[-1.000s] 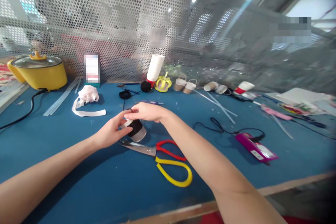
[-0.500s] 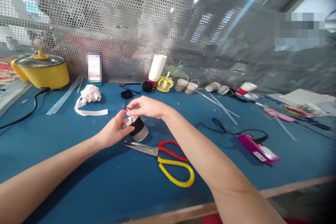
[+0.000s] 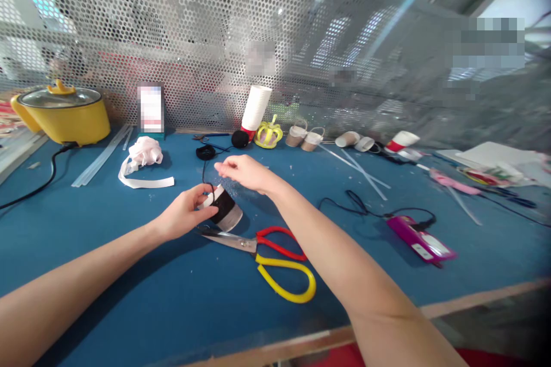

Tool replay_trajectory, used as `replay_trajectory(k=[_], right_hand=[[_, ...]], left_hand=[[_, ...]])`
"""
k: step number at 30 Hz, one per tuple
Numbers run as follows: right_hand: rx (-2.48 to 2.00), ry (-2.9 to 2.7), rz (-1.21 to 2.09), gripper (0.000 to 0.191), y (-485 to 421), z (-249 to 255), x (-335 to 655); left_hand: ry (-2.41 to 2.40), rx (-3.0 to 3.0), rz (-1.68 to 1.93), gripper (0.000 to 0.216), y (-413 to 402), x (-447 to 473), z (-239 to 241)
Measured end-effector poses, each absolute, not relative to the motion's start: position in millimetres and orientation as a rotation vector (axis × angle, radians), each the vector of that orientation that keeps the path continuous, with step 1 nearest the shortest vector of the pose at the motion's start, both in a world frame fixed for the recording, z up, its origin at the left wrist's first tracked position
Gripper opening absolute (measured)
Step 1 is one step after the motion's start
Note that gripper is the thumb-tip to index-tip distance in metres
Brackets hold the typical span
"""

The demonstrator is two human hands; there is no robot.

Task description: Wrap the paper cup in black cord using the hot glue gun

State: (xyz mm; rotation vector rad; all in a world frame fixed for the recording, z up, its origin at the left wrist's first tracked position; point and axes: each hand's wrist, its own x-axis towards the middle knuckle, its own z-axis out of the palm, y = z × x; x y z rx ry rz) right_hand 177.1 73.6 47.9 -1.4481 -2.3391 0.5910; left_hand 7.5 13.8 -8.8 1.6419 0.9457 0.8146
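Observation:
My left hand (image 3: 189, 209) grips a small paper cup (image 3: 232, 221), tilted on its side, with fingers and thumb around its white end. Black cord (image 3: 222, 202) is wound in a wide band about the cup's middle. A strand runs from the cup back to a loose black coil (image 3: 205, 152). Up and to the right of the cup, my right hand (image 3: 243, 172) hovers apart from it with fingertips pinched together; whether anything is between them cannot be seen. Big scissors (image 3: 249, 243) with red and yellow handles lie just in front of the cup, blades toward my left hand.
Around lie a crumpled white ribbon (image 3: 146, 152), a yellow electric pot (image 3: 64, 117), a phone (image 3: 151, 109), a cup stack (image 3: 257, 106), a yellow crown-shaped piece (image 3: 269, 135), two small baskets (image 3: 312, 140), a purple power strip (image 3: 419, 241) and a pink glue gun (image 3: 454, 182). Perforated metal sheet (image 3: 193, 40) stands behind.
My right hand has moved off the cup and the cord, slightly to the right. My left hand keeps its hold on the cup. The view has shifted a little.

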Motion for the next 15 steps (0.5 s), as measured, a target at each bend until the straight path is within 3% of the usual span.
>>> replay_trajectory(k=[5, 10, 15], right_hand=[[-2.046, -2.145, 0.146, 0.03, 86.9, 35.3, 221.8], [-2.216, -2.079, 0.244, 0.013, 97.8, 12.0, 242.8], [-2.168, -1.95, 0.294, 0.022, 103.9, 3.7, 235.1]], left_hand=[[0.951, 1.642, 0.822, 0.042, 13.2, 8.4, -7.5], [1.028, 1.727, 0.812, 0.039, 12.2, 8.6, -3.6], [1.101, 1.845, 0.844, 0.04, 11.6, 5.9, -4.7]])
